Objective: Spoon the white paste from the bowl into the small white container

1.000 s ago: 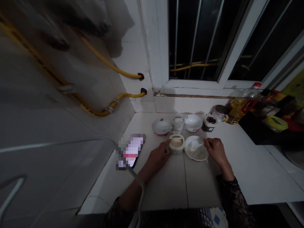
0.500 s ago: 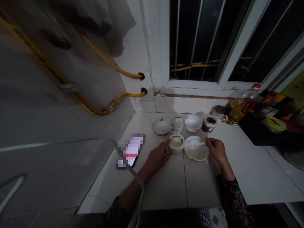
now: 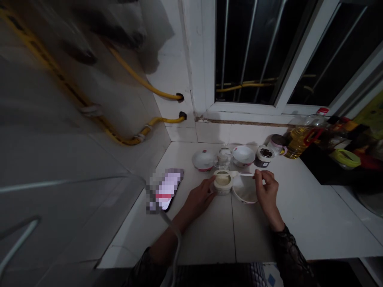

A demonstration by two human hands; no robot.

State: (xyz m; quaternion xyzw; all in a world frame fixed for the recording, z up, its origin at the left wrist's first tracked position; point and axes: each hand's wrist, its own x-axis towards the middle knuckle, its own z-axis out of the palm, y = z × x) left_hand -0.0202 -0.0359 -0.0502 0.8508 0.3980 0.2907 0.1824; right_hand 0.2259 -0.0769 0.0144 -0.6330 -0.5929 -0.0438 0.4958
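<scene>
My left hand (image 3: 201, 196) grips the left side of a small round white container (image 3: 223, 188), which has pale contents and stands on the white tiled counter. Pinched in my right hand (image 3: 266, 187) is the handle of a white spoon (image 3: 245, 174). The spoon's bowl is at the container's right rim. Below the spoon, directly right of the container, sits a white bowl (image 3: 243, 191) with some pale stuff in it; my right hand partly covers its right side.
Behind stand a left bowl (image 3: 203, 160), a clear glass jar (image 3: 224, 158), a right bowl (image 3: 243, 156) and a dark-filled jar (image 3: 264, 157). A phone (image 3: 169, 187) lies left. An oil bottle (image 3: 296, 141) and black rack (image 3: 320, 165) are right.
My right hand has moved left with the spoon, whose bowl has gone from inside the white bowl to the container's rim. My left hand has stayed on the container.
</scene>
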